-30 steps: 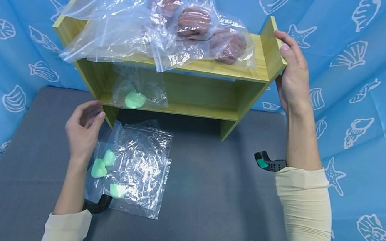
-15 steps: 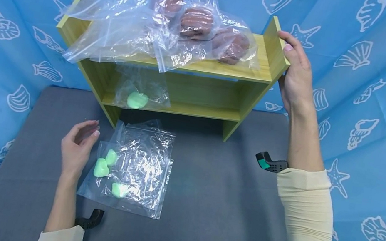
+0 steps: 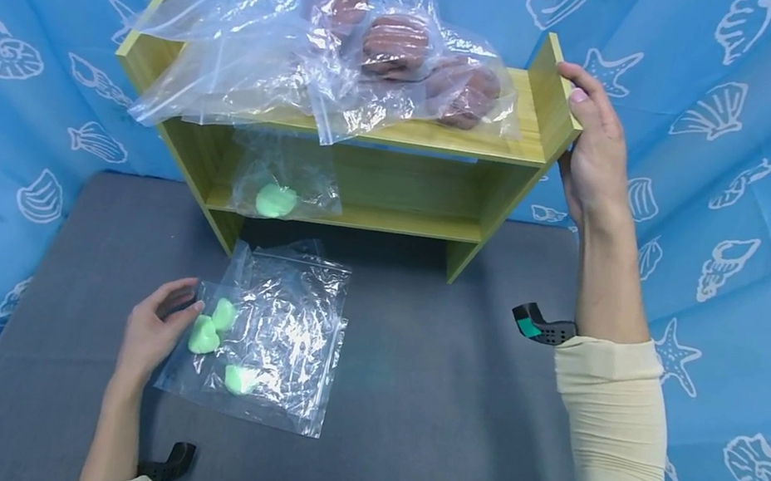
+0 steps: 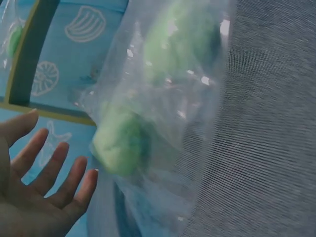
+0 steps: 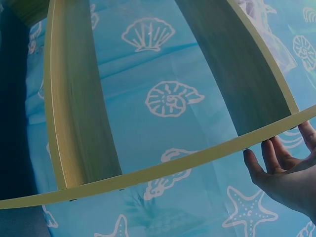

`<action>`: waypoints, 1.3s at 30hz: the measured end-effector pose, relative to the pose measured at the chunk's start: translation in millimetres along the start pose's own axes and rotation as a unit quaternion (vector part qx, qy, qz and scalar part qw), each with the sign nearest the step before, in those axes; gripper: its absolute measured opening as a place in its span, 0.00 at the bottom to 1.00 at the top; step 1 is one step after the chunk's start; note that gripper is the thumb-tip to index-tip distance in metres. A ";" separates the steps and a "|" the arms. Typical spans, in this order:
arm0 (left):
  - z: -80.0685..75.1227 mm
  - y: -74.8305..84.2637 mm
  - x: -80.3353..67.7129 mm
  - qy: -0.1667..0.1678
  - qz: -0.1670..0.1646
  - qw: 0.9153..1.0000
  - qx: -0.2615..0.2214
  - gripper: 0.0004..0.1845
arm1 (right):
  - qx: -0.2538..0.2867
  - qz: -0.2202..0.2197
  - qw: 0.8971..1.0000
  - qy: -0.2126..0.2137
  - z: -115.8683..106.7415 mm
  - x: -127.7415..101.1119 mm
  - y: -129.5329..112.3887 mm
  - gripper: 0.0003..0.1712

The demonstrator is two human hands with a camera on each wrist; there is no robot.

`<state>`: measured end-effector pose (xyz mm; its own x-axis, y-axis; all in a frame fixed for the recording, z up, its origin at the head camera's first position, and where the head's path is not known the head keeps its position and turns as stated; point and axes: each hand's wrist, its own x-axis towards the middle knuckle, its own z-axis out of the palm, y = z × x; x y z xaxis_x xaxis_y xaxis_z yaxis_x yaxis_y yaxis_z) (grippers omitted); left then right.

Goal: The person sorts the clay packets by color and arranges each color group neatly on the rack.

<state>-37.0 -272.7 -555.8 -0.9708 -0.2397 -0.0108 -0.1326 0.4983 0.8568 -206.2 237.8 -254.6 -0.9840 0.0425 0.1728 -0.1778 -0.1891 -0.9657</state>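
A small two-tier wooden shelf stands at the back of the table. My right hand rests against its right side panel near the top; in the right wrist view, the fingertips touch the panel's outer face. My left hand is beside the left edge of clear zip bags lying on the table, with fingers relaxed and apart. Several pale green lumps show in these bags. In the left wrist view, the fingers are spread next to the bagged green lump and hold nothing.
Clear zip bags with brown ridged lumps lie across the top tier, overhanging its front. Another bag with a green lump sits on the lower tier's left. A blue shell-print curtain surrounds the grey table.
My left hand has moved from the shelf's lower left leg down toward the person, to the bags' left edge. The right hand stays on the side panel.
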 end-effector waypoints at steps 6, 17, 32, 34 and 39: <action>0.7 -10.1 -7.5 -0.036 -0.016 0.999 0.020 0.29 | 0.004 -0.004 1.000 -0.001 0.2 -0.8 -0.5 0.20; -16.0 32.4 -29.5 -0.130 -0.054 0.990 0.022 0.33 | 0.003 -0.013 1.000 -0.004 0.9 -1.6 0.8 0.20; -13.9 34.4 -38.7 -0.084 0.003 0.989 0.125 0.32 | 0.008 -0.006 1.000 -0.001 1.4 -1.9 0.2 0.20; -15.6 35.2 -39.5 -0.093 0.004 0.987 0.131 0.34 | 0.006 -0.006 1.000 -0.001 1.1 -1.8 0.4 0.20; -21.7 36.3 -40.8 -0.140 -0.037 0.982 0.117 0.35 | 0.003 -0.010 1.000 -0.005 1.1 -1.2 1.0 0.20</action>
<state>2.1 -263.0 -513.0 -0.9695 -0.0596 -0.2379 -0.2148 0.6744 0.7064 -205.2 236.5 -255.6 -0.9803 0.0370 0.1942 -0.1977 -0.1944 -0.9608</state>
